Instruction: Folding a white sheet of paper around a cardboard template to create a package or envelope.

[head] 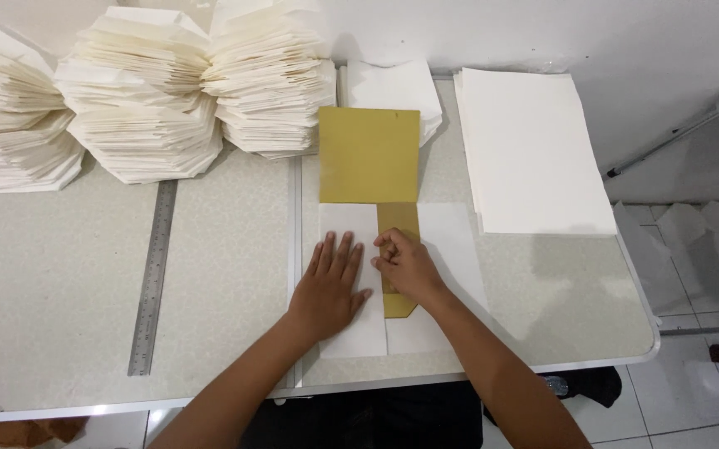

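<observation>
A white paper sheet (451, 241) lies near the table's front edge with its left side folded over a gold card template (369, 154). My left hand (332, 285) lies flat, fingers spread, on the folded left flap (347, 220). My right hand (403, 264) rests on the narrow gold strip (398, 220) of the template, fingers curled and pinching at the paper's fold edge. The wide part of the gold card sticks out beyond the sheet toward the back.
Three tall fanned stacks of folded cream paper (139, 100) stand at the back left. A steel ruler (152, 278) lies left of the hands. A flat pile of white sheets (530, 150) is at the back right, a smaller white pile (394, 87) behind the gold card.
</observation>
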